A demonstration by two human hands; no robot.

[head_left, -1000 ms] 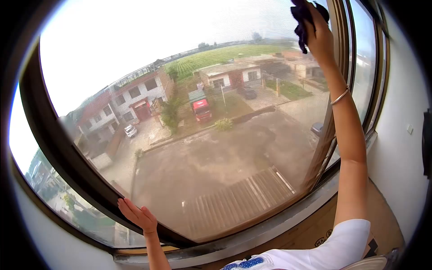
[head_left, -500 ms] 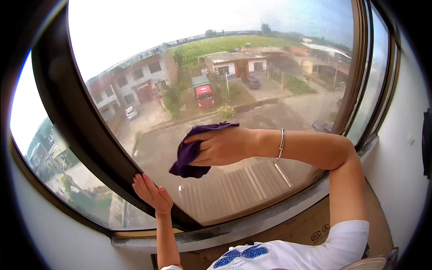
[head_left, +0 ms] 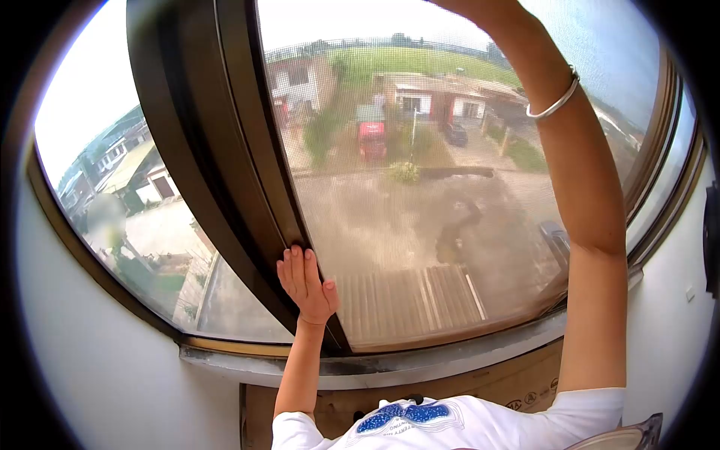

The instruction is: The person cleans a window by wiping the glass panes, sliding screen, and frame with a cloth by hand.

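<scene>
My left hand (head_left: 307, 289) lies flat against the dark brown window frame (head_left: 240, 150), low on its upright, fingers together and stretched out. It holds nothing. At the top edge of the view my right arm (head_left: 592, 180) reaches up across the mesh-covered window pane (head_left: 420, 217), wearing a silver bracelet (head_left: 553, 101). Only the base of my right hand (head_left: 469, 6) shows. Its fingers are cut off by the top edge, and the purple cloth seen earlier is out of view.
A pale sill (head_left: 450, 356) runs under the window, with brown cardboard (head_left: 480, 382) below it. White walls (head_left: 105, 330) stand on both sides. Through the glass, a red truck (head_left: 372, 139), houses and a green field appear far below.
My right hand has swept up from the middle of the pane, past the top edge, taking the purple cloth out of view. My left hand stays on the frame; the camera view has shifted.
</scene>
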